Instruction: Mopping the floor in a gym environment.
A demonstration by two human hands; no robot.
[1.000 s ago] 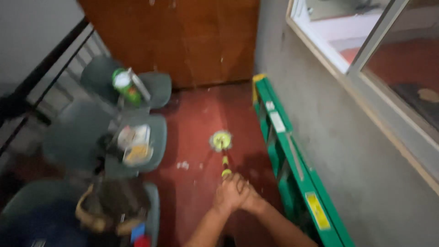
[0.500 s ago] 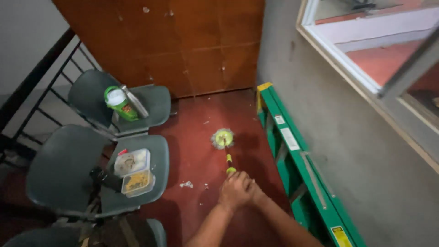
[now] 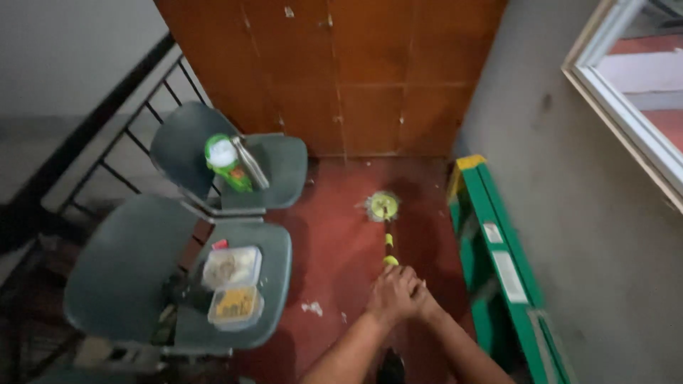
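My left hand [image 3: 390,293] and my right hand [image 3: 421,297] are clasped together around the handle of a mop [image 3: 388,245] with yellow-green bands. The mop's round yellow-green head [image 3: 383,206] rests on the red floor [image 3: 341,242] near the base of a wooden cabinet [image 3: 341,71]. Small bits of white litter [image 3: 311,308] lie on the floor left of my hands.
Two grey chairs stand at the left: the far one [image 3: 284,167] bears a green can [image 3: 226,162], the near one [image 3: 274,267] two plastic food boxes [image 3: 232,284]. A green ladder [image 3: 501,270] lies along the right wall. Black stair railing [image 3: 107,128] is at far left; a window frame [image 3: 626,92] at upper right.
The view has swung to the left, so chairs, mop and ladder sit further right in frame. The mop head has moved slightly closer to the cabinet. Both hands keep their grip.
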